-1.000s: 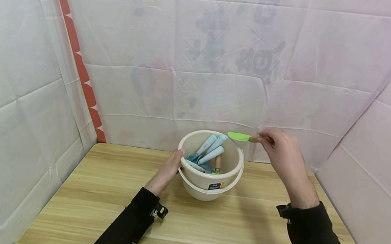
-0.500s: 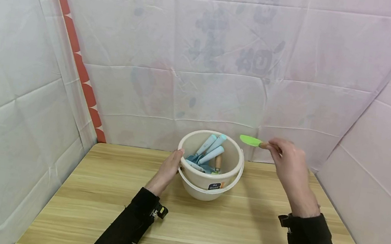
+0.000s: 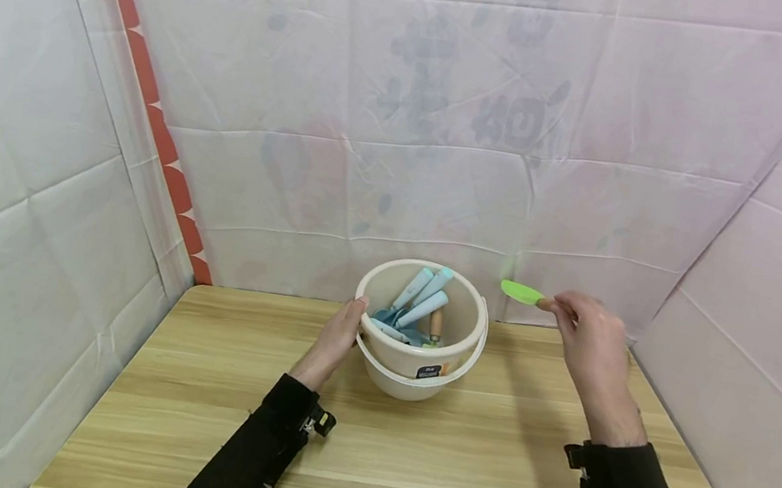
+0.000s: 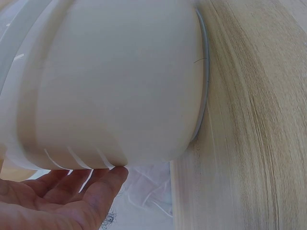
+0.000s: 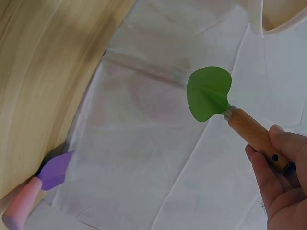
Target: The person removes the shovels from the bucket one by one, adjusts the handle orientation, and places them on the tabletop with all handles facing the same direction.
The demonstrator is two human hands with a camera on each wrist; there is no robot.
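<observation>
The bucket (image 3: 415, 357) is cream plastic, smooth with a soft sheen; in the left wrist view its wall (image 4: 120, 81) looks even and faintly glossy. The tools (image 3: 420, 303) inside it have pale blue handles that look like matt plastic, one with a wooden grip. The trowel (image 5: 209, 94) has a smooth, matt green blade and a varnished wood handle (image 5: 254, 136). The counter (image 3: 406, 449) is light wood grain, smooth with a low sheen. The walls (image 3: 455, 119) are thin white cloth, creased and matt, with faded prints. Another tool (image 5: 33, 189) has a purple blade and a pink handle, blurred.
</observation>
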